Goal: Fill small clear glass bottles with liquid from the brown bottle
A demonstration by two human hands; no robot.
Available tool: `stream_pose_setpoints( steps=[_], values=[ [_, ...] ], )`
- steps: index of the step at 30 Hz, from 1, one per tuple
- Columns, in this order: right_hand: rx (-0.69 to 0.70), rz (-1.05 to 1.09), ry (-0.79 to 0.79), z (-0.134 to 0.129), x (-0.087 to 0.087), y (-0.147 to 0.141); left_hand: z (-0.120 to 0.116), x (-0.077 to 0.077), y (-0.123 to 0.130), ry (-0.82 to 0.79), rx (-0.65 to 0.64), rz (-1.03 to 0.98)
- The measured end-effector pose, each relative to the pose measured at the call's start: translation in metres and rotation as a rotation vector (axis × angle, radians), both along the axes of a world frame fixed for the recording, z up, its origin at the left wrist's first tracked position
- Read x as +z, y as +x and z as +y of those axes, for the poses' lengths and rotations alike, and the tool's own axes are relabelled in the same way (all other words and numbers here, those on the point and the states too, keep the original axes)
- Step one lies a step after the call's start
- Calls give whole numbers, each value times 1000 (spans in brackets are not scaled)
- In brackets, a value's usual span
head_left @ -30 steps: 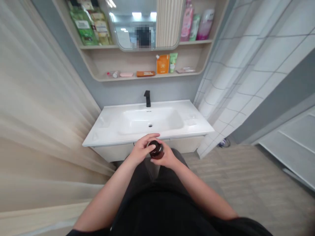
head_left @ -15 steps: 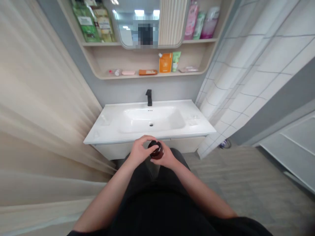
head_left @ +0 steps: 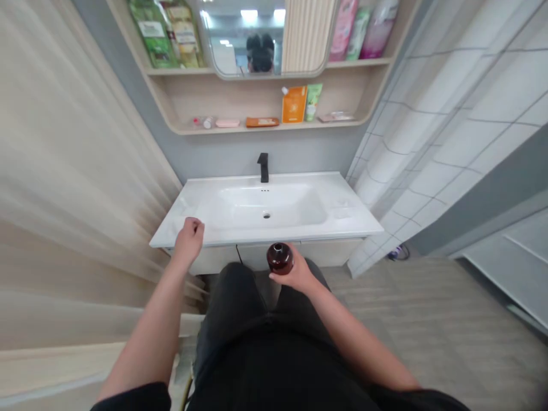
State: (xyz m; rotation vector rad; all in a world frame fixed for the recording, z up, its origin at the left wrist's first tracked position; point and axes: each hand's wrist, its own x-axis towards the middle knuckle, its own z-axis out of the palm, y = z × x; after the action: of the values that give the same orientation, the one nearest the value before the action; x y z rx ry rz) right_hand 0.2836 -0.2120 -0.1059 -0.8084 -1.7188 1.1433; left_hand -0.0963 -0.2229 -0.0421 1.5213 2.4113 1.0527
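A dark brown bottle (head_left: 280, 260) with its neck open at the top stands upright in my right hand (head_left: 300, 275), whose fingers wrap around its side, in front of the vanity's front edge. My left hand (head_left: 189, 238) is closed, over the left front part of the white countertop (head_left: 173, 225). Anything inside those curled fingers is hidden. Between and beyond the two hands lies the white sink basin (head_left: 240, 208), with a black faucet (head_left: 264, 167) behind it.
Above the sink, a wall shelf (head_left: 231, 131) carries an orange pouch (head_left: 294, 105), a green tube (head_left: 314, 101) and several small items. Bottles flank the mirror (head_left: 261, 40). A beige curtain (head_left: 85, 188) hangs at left, a white checked curtain (head_left: 422, 148) at right.
My left hand has come off the bottle's top and moved left over the countertop, its fingers closed. The bottle's dark top no longer covers its neck. My right hand still grips the bottle.
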Motion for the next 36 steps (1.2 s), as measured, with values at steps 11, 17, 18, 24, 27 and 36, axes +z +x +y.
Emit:
stream_pose_setpoints(
  steps=[11,17,18,24,27,36],
  values=[
    [-20,28,26,12,-1,-2,47,-27,-88,-540,-112,512],
    [-26,15,50,19,-2,-2,44,-29,-86,-552,-98,502],
    [-21,13,54,20,-2,-3,40,-26,-83,-516,-64,494],
    [-14,29,71,23,0,-12,3,-8,-3,71,-111,120],
    [-13,52,129,24,0,-21,-20,-13,74,118,-479,-322],
    [-39,48,241,23,2,-57,-28,-19,176,86,-477,-659]
  ],
)
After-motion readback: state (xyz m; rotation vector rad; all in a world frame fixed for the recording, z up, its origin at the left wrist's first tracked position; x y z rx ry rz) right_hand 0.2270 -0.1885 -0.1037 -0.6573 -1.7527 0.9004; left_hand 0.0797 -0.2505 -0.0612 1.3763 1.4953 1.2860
